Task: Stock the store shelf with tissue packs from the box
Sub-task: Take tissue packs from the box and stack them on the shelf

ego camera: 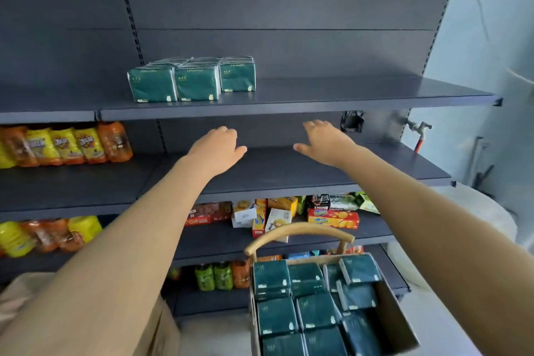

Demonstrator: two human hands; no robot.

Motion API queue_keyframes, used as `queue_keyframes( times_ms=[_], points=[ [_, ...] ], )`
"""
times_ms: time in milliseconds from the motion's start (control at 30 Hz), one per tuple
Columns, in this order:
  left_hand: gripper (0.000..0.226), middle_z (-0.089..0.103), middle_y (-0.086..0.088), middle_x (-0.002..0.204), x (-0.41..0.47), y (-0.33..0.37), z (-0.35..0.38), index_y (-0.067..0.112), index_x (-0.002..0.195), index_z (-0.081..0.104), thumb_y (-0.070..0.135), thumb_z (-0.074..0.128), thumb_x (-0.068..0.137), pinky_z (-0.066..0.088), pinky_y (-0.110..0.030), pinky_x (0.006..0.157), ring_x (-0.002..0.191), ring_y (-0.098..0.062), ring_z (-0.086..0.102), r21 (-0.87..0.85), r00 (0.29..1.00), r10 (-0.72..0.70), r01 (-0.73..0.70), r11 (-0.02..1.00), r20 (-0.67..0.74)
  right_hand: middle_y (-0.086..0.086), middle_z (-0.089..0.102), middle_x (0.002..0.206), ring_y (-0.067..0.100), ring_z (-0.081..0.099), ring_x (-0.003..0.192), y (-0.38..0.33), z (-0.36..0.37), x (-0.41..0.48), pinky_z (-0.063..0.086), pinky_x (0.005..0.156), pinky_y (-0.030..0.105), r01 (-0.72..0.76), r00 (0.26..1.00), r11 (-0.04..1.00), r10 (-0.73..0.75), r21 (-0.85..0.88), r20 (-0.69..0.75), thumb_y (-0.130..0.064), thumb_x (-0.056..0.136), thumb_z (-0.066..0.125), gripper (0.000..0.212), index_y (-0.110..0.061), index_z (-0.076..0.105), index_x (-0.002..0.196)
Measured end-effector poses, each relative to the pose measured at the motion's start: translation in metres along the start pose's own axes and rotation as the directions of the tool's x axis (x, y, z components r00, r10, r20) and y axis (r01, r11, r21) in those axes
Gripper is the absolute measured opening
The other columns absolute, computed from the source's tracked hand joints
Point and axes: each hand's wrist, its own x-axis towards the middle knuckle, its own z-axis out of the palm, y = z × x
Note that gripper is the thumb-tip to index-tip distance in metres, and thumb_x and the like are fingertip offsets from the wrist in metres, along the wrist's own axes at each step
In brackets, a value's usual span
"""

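Three rows of green tissue packs (190, 81) stand on the upper dark shelf (346, 95), toward its left. Below at the right, an open cardboard box (398, 324) holds several more green tissue packs (315, 306). My left hand (218, 149) and my right hand (323, 141) hang in front of the bare middle shelf (289, 173), just under the upper shelf's front edge. Both hands are palm down with fingers apart and hold nothing.
Orange and yellow snack bags (66, 144) fill the neighbouring bay at left. Boxed snacks (332, 218) lie on the lower shelf, green bottles (213, 276) below that. A curved wooden chair back (300, 233) stands behind the box. A tap (419, 127) juts out at right.
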Motion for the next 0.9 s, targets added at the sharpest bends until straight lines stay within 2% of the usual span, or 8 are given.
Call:
queue_keyframes(
  times_ms=[233,433,567,667,900],
  points=[
    [0.044,0.05,-0.011,0.128,-0.038,0.052,0.071,0.006,0.129,0.048,0.037,0.042,0.097,0.042,-0.039,0.09,0.116,-0.027,0.048,-0.057,0.995,-0.014,0.02,0.998,0.094,0.014,0.039,0.143,0.03,0.035,0.132,0.056,0.066,-0.064,0.038,0.104,0.046,-0.055,0.986,0.998,0.059,-0.032,0.155,-0.045,0.096,0.044,0.062,-0.006,0.031,0.142],
    [0.043,0.05,-0.01,0.126,-0.047,0.098,0.152,0.007,0.126,0.05,0.038,0.043,0.097,0.044,-0.038,0.087,0.113,-0.026,0.051,-0.054,0.982,-0.025,0.036,0.998,0.189,0.016,0.042,0.139,0.032,0.039,0.128,0.118,0.149,-0.085,0.04,0.101,0.044,-0.04,0.945,0.999,0.047,-0.026,0.325,-0.047,0.095,0.043,0.06,-0.006,0.035,0.139],
    [0.04,0.052,-0.008,0.12,-0.052,0.124,0.217,0.014,0.13,0.049,0.037,0.043,0.097,0.045,-0.037,0.089,0.11,-0.024,0.051,-0.075,0.957,-0.075,0.099,0.992,0.281,0.016,0.04,0.141,0.034,0.036,0.131,0.158,0.211,-0.093,0.039,0.099,0.044,-0.005,0.878,1.0,0.004,0.0,0.48,-0.047,0.097,0.04,0.06,-0.005,0.034,0.139],
    [0.04,0.051,-0.006,0.124,-0.062,0.134,0.263,0.01,0.125,0.052,0.037,0.043,0.097,0.044,-0.035,0.09,0.113,-0.023,0.051,-0.084,0.931,-0.154,0.192,0.978,0.331,0.017,0.034,0.146,0.033,0.029,0.137,0.181,0.254,-0.099,0.036,0.103,0.044,0.01,0.805,1.0,-0.009,0.001,0.594,-0.046,0.098,0.038,0.061,-0.004,0.03,0.142],
    [0.042,0.053,-0.007,0.121,-0.09,0.15,0.349,0.007,0.126,0.05,0.037,0.041,0.099,0.046,-0.035,0.085,0.108,-0.023,0.053,-0.068,0.83,-0.233,0.308,0.949,0.508,0.014,0.045,0.136,0.031,0.039,0.128,0.213,0.341,-0.121,0.041,0.098,0.043,-0.055,0.686,0.996,-0.014,0.071,0.728,-0.044,0.097,0.041,0.054,-0.007,0.039,0.135]
  ],
)
